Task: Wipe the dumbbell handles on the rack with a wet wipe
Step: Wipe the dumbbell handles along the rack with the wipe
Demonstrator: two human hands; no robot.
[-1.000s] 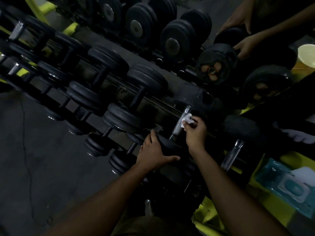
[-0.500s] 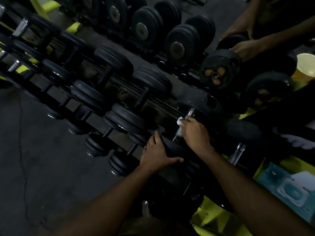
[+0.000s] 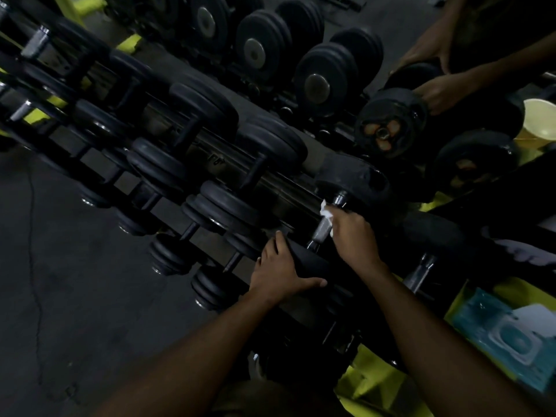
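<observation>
Right hand (image 3: 352, 236) clenched around a white wet wipe (image 3: 326, 213), pressing it against the knurled chrome handle (image 3: 323, 228) of a large dumbbell resting on the rack (image 3: 279, 183); wipe bunched at the upper end of the handle, just below the far black head (image 3: 355, 176), probably so the fingers can drag it along the grip. Left hand (image 3: 278, 270) laid flat, fingers straight and thumb spread, over the near black head (image 3: 307, 263) of the same dumbbell, apparently to keep it from rolling under the rubbing. Teal wet-wipe pack (image 3: 508, 335) lying at lower right on a yellow surface, close enough for a fresh sheet. Another person's hands (image 3: 436, 91) on a dumbbell at upper right. Smaller dumbbells (image 3: 186, 139) lined along the rack to the left, handles likely waiting their turn.
</observation>
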